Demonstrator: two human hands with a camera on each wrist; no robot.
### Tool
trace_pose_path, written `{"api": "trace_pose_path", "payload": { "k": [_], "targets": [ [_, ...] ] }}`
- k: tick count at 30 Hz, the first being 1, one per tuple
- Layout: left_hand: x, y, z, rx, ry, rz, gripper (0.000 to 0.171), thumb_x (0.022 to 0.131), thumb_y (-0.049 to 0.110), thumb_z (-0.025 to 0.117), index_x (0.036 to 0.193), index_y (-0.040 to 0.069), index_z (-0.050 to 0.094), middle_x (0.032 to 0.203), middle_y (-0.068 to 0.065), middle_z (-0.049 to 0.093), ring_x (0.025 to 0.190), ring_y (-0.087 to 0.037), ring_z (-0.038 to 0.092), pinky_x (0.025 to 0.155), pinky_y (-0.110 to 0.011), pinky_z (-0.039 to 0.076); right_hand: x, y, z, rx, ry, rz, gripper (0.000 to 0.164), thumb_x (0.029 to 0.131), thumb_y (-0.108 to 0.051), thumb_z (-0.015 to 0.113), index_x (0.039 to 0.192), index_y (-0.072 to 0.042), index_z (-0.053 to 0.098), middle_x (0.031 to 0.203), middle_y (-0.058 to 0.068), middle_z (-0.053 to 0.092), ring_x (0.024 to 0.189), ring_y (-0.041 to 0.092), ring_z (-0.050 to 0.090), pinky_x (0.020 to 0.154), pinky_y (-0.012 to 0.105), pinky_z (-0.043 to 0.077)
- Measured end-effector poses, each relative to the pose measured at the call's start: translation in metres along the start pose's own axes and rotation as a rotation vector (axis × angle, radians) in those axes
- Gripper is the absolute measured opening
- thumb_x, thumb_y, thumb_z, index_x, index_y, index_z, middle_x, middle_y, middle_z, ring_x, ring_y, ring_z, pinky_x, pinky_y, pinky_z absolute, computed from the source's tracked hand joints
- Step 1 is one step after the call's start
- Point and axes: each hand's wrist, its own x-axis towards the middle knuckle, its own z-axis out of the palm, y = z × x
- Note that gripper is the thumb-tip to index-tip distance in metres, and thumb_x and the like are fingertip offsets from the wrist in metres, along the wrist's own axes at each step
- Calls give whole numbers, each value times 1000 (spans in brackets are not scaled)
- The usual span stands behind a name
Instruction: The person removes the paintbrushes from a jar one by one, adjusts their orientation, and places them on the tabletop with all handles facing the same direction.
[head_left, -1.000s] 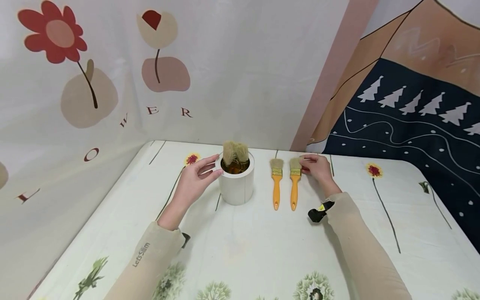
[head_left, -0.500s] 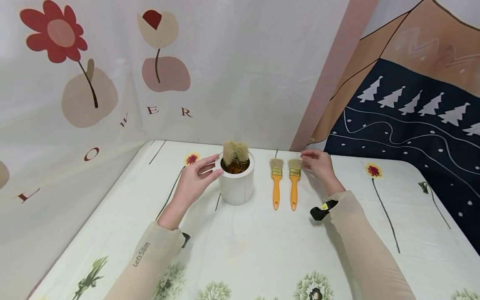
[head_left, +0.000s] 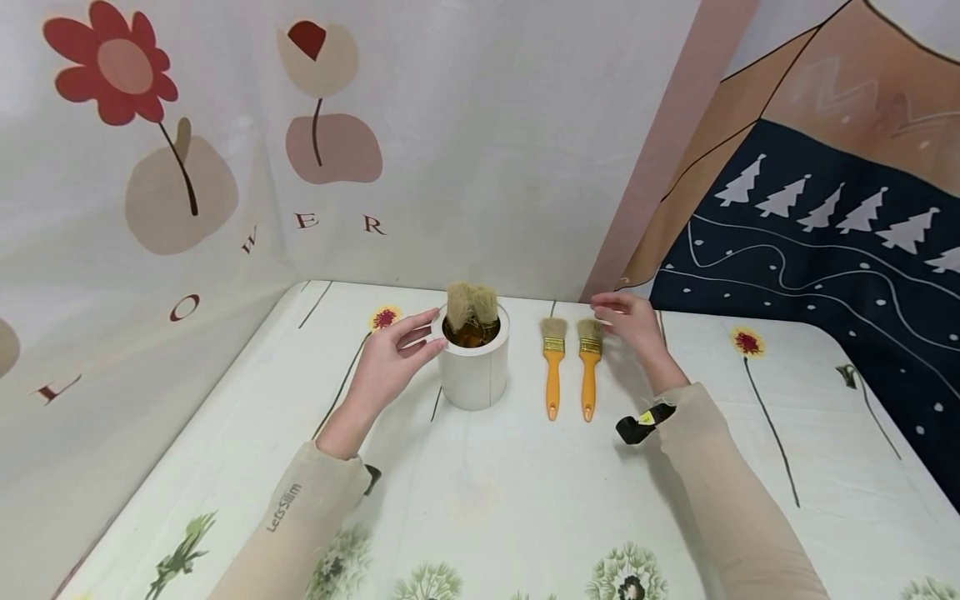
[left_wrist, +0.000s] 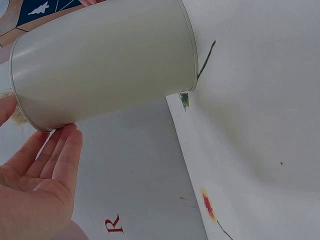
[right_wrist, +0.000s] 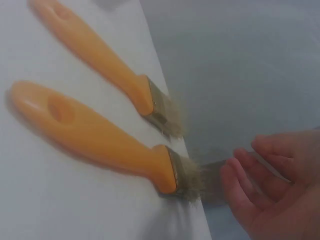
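A white cylindrical container (head_left: 474, 379) stands upright, with two paintbrushes (head_left: 471, 305) inside, bristles up. My left hand (head_left: 384, 362) rests thumb and fingertips against its rim; in the left wrist view the fingers (left_wrist: 65, 155) lie fairly straight on its side. Two more paintbrushes with orange handles lie side by side on the table, handles toward me: a left one (head_left: 553, 367) and a right one (head_left: 589, 367). Beside and just beyond the right brush's bristles is my right hand (head_left: 633, 325), fingers loosely bent and holding nothing; the right wrist view shows a gap between its fingertips and the bristles.
A white cloth (head_left: 480, 492) with printed flowers covers the table. Behind its far edge hangs a pale curtain (head_left: 480, 150) with flower prints, and a dark printed cloth (head_left: 810, 233) hangs at the right. Black straps show at both wrists.
My right hand has come away from the right paintbrush's bristles and lifted slightly. That brush shifted a touch leftward, nearer the other. My left hand has stayed at the container.
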Motion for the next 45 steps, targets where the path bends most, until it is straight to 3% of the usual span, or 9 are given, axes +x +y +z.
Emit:
{"api": "trace_pose_path", "payload": {
  "k": [16,25,33,39,45],
  "targets": [
    [-1,1,-1,4,3,4,50,93,16,72,140,6,58,144,-14,58,132,-31,58,104,-38,53,-11,-20,16,23,-39,-76,35,103,-12,55,135,1,56,135,23,60,120,31,60,104,39,54],
    [-1,2,0,9,4,-2,50,93,17,72,140,7,58,144,-12,59,131,-29,58,104,-34,53,-19,-28,25,46,-67,-126,35,102,-13,57,134,0,58,133,22,62,117,27,63,96,26,58],
    [-1,1,0,11,2,7,51,93,17,72,140,7,57,144,-12,58,131,-30,58,104,-37,53,-30,-41,33,69,-104,-167,34,101,-13,58,133,0,59,133,21,61,121,33,62,99,29,57],
    [-1,1,0,7,0,6,50,93,18,72,140,7,58,143,-11,59,131,-28,59,103,-33,53,-40,-50,40,58,-119,-217,32,102,-14,58,131,-2,61,132,19,63,120,31,63,97,24,57],
    [-1,1,0,10,0,7,51,93,18,72,140,7,58,144,-11,58,131,-29,58,104,-35,53,-48,-58,46,95,-153,-246,30,101,-11,58,129,-2,62,131,18,64,120,30,64,97,26,58]
  ]
}}
